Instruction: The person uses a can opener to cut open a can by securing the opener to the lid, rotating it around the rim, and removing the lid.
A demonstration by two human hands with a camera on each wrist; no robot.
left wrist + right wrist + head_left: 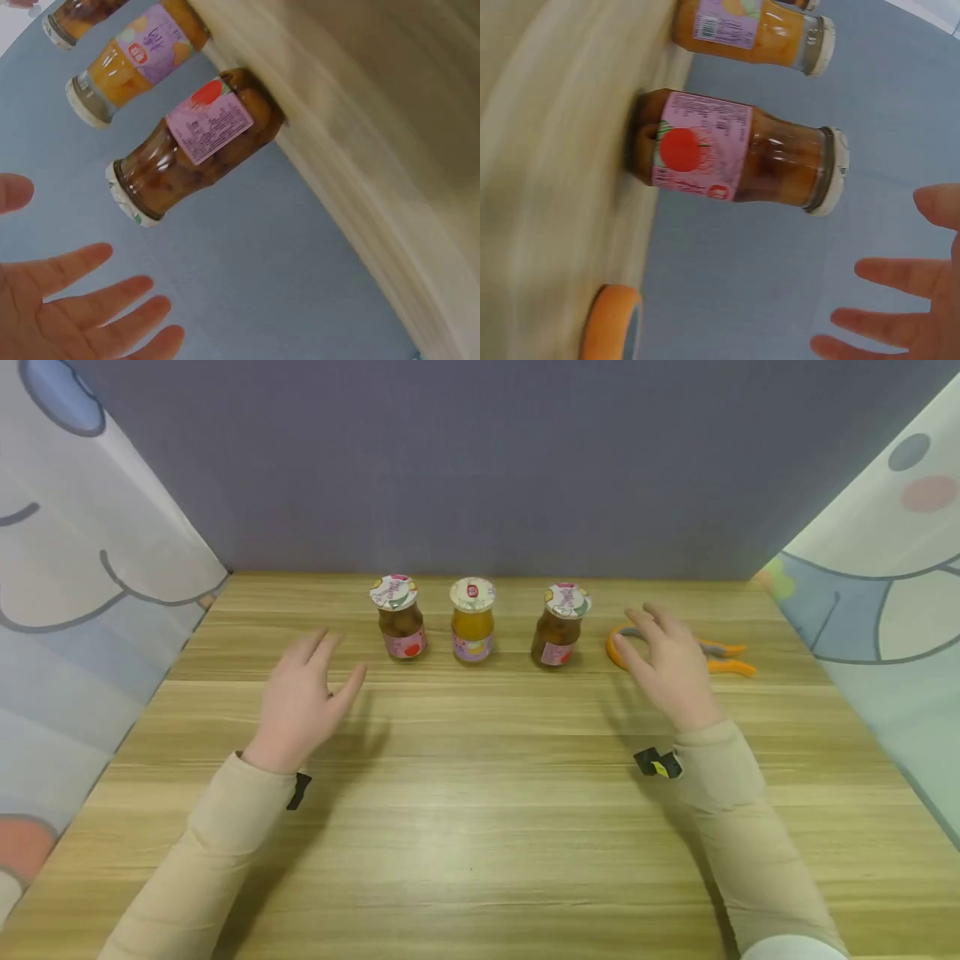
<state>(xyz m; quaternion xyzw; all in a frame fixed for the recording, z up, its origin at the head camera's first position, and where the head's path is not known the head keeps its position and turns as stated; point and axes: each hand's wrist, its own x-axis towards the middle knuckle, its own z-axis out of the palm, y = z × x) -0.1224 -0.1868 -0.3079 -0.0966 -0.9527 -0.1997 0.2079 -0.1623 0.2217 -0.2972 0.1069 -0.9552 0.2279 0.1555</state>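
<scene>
Three glass jars of fruit stand upright in a row near the back of the table. The left jar (402, 620) and the right jar (558, 627) hold dark brown contents under white printed lids; the middle jar (472, 622) is yellow-orange. My left hand (300, 697) hovers left of the row, fingers spread, touching nothing. On the other side my right hand (669, 664) is held above an orange-handled tool (731, 667) with a ring-shaped end, partly hidden beneath the hand. Both palms look empty in the wrist views, where the left jar (199, 146) and right jar (735, 150) show pink labels.
The wood-grain table (465, 793) ends at a grey back panel (480, 468). Cartoon-printed panels (60, 635) rise along both sides. A small dark piece (658, 764) shows at the right cuff and another (298, 791) at the left.
</scene>
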